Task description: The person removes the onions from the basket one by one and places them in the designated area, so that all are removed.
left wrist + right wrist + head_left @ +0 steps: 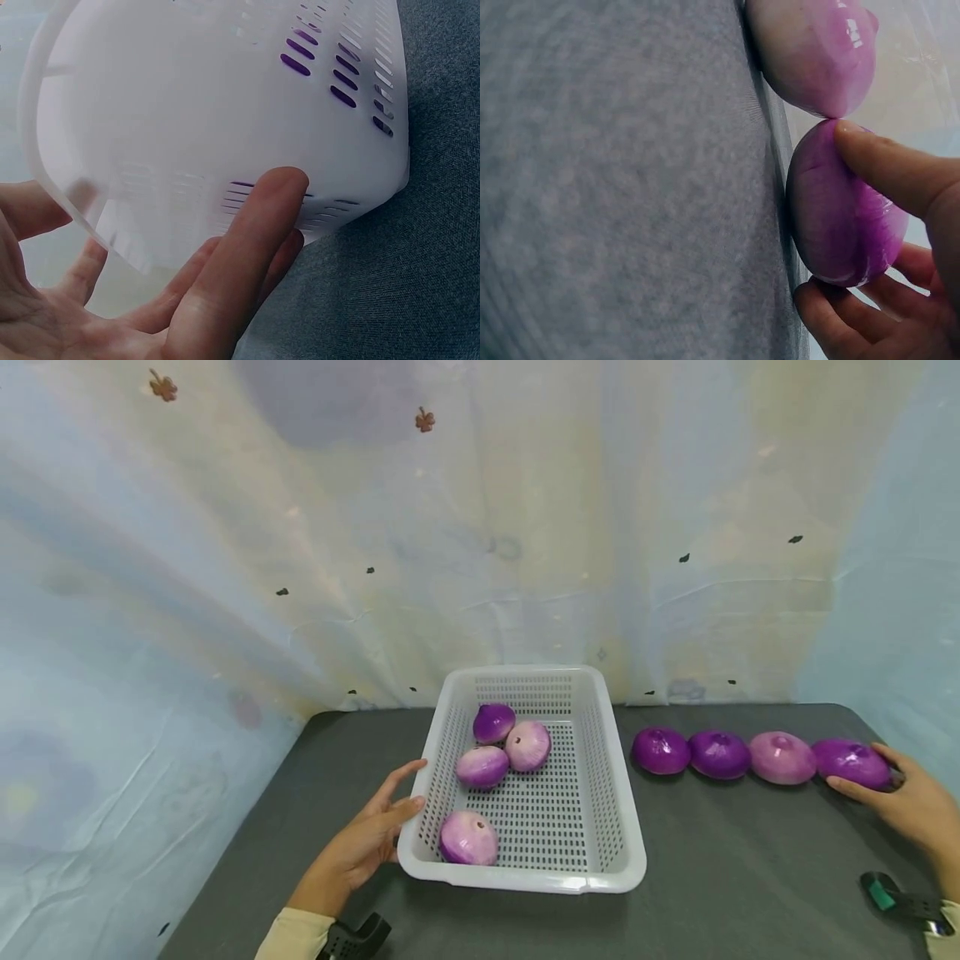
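Note:
A white plastic basket (525,878) with slotted walls stands on the dark grey table. My left hand (367,835) grips its left rim, with fingers spread along the outer wall in the left wrist view. Inside, three purple onions sit clustered toward the back left, one of them a pale onion (528,746), and another onion (468,838) lies in the front left corner. To the right of the basket runs a row of onions. My right hand (911,797) holds the purple onion (847,210) at its right end, thumb on one end and fingers round the other.
Three more onions continue the row toward the basket: a pinkish onion (782,758), a dark purple onion (719,755) and another dark purple onion (661,751). A pale patterned curtain (525,568) hangs behind the grey table (720,860) and along its left side.

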### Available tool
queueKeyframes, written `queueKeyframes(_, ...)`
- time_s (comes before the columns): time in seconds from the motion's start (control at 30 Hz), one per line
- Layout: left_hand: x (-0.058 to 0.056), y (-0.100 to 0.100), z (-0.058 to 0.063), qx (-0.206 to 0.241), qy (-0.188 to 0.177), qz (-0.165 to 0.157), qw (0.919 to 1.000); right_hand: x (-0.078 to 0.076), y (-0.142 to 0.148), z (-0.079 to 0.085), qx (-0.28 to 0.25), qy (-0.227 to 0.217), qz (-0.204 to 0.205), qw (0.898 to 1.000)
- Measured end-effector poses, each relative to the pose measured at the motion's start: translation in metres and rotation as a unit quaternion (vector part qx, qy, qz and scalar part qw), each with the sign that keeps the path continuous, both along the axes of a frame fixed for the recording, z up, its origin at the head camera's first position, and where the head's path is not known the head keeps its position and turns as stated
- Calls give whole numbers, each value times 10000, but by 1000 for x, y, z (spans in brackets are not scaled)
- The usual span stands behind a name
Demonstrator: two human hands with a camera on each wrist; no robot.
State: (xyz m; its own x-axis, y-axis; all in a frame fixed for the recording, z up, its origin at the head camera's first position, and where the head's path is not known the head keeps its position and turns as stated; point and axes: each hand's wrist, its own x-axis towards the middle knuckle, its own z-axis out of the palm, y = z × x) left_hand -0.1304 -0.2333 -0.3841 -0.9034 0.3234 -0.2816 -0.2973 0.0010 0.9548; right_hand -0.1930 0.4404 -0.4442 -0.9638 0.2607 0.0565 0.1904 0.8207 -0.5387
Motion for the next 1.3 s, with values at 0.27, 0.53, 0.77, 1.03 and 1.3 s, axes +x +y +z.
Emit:
queueKeyframes(0.27, 0, 1, 1, -39, 50, -35, 10000, 3, -17, 16, 268, 565, 173, 9979)
queueKeyframes(0.53, -1, -1, 0, -89, 18, 50, 9999, -2, -98, 71, 460, 1115, 1172, 9858)
queueKeyframes(0.77, -1, -1, 0, -92, 7, 61, 9999, -10, -196, 102, 319, 1428, 2547, 9559)
queueKeyframes(1.03, 0, 0, 1, -71, -19, 147, 9999, -28, -275, 102, 928, 1603, 3830, 9050)
queueKeyframes(1.3, 1, 1, 1, -73, -19, 88, 9999, -41, -311, 91, 1110, 1096, 4321, 8882)
